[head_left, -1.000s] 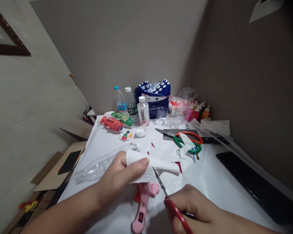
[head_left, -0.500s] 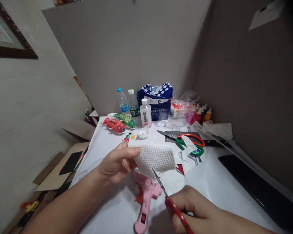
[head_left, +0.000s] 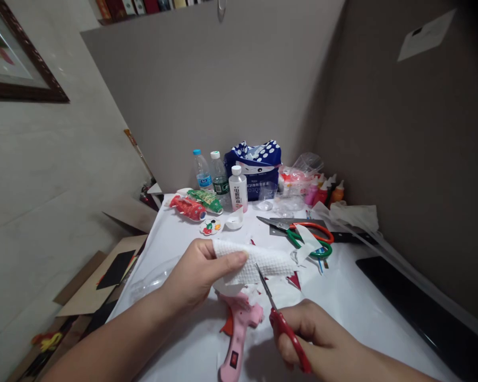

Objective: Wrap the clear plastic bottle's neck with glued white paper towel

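My left hand [head_left: 201, 273] pinches a white textured paper towel [head_left: 258, 262] above the white table [head_left: 354, 297], thumb on top. My right hand [head_left: 318, 339] grips small red-handled scissors [head_left: 281, 318], their blades pointing up at the towel's lower edge and nearly touching it. A pink hot glue gun [head_left: 239, 331] lies flat under both hands. A clear plastic bottle [head_left: 153, 281] lies on its side behind my left wrist, mostly hidden.
At the back stand two water bottles [head_left: 209, 172], a white bottle [head_left: 238, 188], a blue dotted bag [head_left: 257, 167] and paint bottles [head_left: 324, 191]. Large orange and green scissors [head_left: 302, 233], a paint palette [head_left: 210, 227] and a black slab [head_left: 422, 302] lie nearby. Cardboard lies on the floor at left.
The towel was lifted and held flat facing me, and now is tilted down again. The scissors' tips have moved closer to its lower edge. The camera has tilted up slightly.
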Tool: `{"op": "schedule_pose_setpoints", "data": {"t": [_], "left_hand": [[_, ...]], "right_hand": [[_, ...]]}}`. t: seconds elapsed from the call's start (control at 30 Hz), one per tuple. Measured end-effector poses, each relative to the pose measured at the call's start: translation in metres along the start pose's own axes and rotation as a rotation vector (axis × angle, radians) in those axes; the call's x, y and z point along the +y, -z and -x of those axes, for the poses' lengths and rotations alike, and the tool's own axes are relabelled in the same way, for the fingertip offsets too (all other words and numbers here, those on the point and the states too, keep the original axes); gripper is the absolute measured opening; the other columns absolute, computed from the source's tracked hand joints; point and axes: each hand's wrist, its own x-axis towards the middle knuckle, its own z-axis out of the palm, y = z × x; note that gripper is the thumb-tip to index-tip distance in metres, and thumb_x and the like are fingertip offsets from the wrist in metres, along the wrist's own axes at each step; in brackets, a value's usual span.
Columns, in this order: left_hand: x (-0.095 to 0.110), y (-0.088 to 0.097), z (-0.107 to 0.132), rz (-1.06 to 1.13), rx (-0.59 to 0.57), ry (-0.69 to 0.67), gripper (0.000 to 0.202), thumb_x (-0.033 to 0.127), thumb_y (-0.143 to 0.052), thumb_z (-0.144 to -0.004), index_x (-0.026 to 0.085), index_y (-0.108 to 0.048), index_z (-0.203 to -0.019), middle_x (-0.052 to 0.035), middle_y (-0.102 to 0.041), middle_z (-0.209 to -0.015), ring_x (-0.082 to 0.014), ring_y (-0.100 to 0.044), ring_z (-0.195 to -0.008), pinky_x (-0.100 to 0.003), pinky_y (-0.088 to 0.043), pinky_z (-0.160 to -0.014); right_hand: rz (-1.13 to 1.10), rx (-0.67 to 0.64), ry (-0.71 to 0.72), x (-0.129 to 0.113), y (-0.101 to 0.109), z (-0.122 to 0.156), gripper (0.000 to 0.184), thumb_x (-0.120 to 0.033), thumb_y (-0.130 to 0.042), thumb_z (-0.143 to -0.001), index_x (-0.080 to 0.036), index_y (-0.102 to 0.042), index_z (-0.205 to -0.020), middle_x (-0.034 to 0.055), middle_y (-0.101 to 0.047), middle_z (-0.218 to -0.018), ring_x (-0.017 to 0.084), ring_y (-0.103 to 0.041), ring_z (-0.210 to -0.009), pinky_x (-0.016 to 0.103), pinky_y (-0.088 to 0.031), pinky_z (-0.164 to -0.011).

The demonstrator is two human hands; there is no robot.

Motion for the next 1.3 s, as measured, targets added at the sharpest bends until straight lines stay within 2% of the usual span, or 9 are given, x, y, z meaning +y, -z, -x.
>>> {"op": "schedule_pose_setpoints", "data": {"t": [0.3, 0.43, 0.57, 0.73, 0.87, 0.97, 1.13, 1.2, 1.3], "left_hand": [[-0.005, -0.003, 0.003, -0.231, 0.082, -0.039, 0.027, 0.04, -0.074, -0.077, 0.013, -0.078, -0.081, -0.0086, -0.077, -0.078, -0.0165, -0.069, -0.067, -0.025, -0.054, -0.065], [-0.002, -0.009, 0.007, -0.265, 0.154, -0.093, 0.022, 0.034, -0.076, -0.075, 0.015, -0.079, -0.085, -0.0079, -0.079, -0.086, -0.0159, -0.07, -0.07, -0.023, -0.056, -0.065], [0.002, -0.016, 0.009, -0.287, 0.229, -0.133, 0.018, 0.029, -0.077, -0.072, 0.014, -0.079, -0.08, -0.0074, -0.079, -0.082, -0.0166, -0.07, -0.065, -0.024, -0.057, -0.062], [0.002, -0.019, 0.009, -0.338, 0.262, -0.203, 0.018, 0.029, -0.077, -0.071, 0.014, -0.079, -0.081, -0.0076, -0.079, -0.081, -0.0181, -0.071, -0.066, -0.026, -0.058, -0.06], [0.0, -0.019, 0.011, -0.345, 0.274, -0.246, 0.02, 0.03, -0.077, -0.072, 0.014, -0.079, -0.083, -0.0079, -0.079, -0.084, -0.0197, -0.071, -0.07, -0.027, -0.058, -0.062], [-0.002, -0.014, 0.011, -0.32, 0.202, -0.226, 0.022, 0.031, -0.075, -0.075, 0.014, -0.079, -0.087, -0.0085, -0.078, -0.086, -0.0195, -0.07, -0.071, -0.026, -0.057, -0.063], [-0.005, 0.0, 0.002, -0.089, -0.096, -0.076, 0.03, 0.036, -0.074, -0.075, 0.012, -0.077, -0.093, -0.0097, -0.077, -0.083, -0.0196, -0.069, -0.071, -0.026, -0.054, -0.065], [-0.005, 0.003, -0.003, 0.024, -0.124, -0.032, 0.03, 0.037, -0.078, -0.068, 0.013, -0.077, -0.086, -0.0071, -0.075, -0.074, -0.0169, -0.066, -0.063, -0.025, -0.052, -0.062], [-0.004, 0.005, -0.008, 0.132, -0.123, 0.05, 0.033, 0.043, -0.081, -0.059, 0.012, -0.074, -0.067, -0.0019, -0.064, -0.053, -0.0093, -0.052, -0.043, -0.022, -0.047, -0.052]], "right_hand": [[-0.016, 0.026, 0.001, -0.002, -0.003, -0.004, 0.016, -0.02, -0.048, -0.073, -0.019, -0.043, -0.058, -0.0065, -0.031, -0.055, 0.008, -0.026, -0.054, 0.023, -0.02, -0.049], [-0.016, 0.031, -0.003, 0.002, -0.003, -0.003, 0.018, -0.021, -0.049, -0.075, -0.018, -0.043, -0.058, -0.0061, -0.032, -0.056, 0.008, -0.027, -0.054, 0.023, -0.02, -0.05], [-0.025, 0.033, 0.003, 0.007, -0.003, -0.002, 0.018, -0.022, -0.049, -0.076, -0.018, -0.043, -0.059, -0.0061, -0.033, -0.056, 0.009, -0.028, -0.055, 0.023, -0.021, -0.05], [-0.023, 0.024, 0.054, 0.003, -0.003, -0.005, 0.019, -0.023, -0.048, -0.077, -0.019, -0.042, -0.059, -0.0057, -0.034, -0.056, 0.009, -0.029, -0.055, 0.023, -0.023, -0.05], [0.019, 0.03, 0.068, 0.004, -0.003, -0.007, 0.025, -0.03, -0.048, -0.081, -0.019, -0.042, -0.059, -0.0052, -0.036, -0.056, 0.009, -0.031, -0.054, 0.023, -0.024, -0.05], [0.026, 0.037, 0.076, 0.007, -0.002, -0.006, 0.029, -0.034, -0.048, -0.083, -0.02, -0.039, -0.059, -0.0055, -0.034, -0.055, 0.009, -0.029, -0.054, 0.023, -0.023, -0.049], [0.058, -0.048, 0.077, -0.004, 0.0, 0.003, 0.031, -0.032, -0.05, -0.085, -0.019, -0.038, -0.059, -0.0055, -0.036, -0.057, 0.008, -0.029, -0.054, 0.022, -0.022, -0.049], [0.059, -0.074, 0.033, -0.012, 0.0, 0.005, 0.031, -0.032, -0.051, -0.084, -0.019, -0.039, -0.059, -0.0057, -0.036, -0.058, 0.008, -0.03, -0.054, 0.021, -0.023, -0.049], [0.04, -0.128, -0.003, -0.018, -0.001, 0.004, 0.035, -0.034, -0.054, -0.084, -0.019, -0.038, -0.057, -0.0061, -0.035, -0.055, 0.007, -0.029, -0.052, 0.02, -0.023, -0.046]]}}
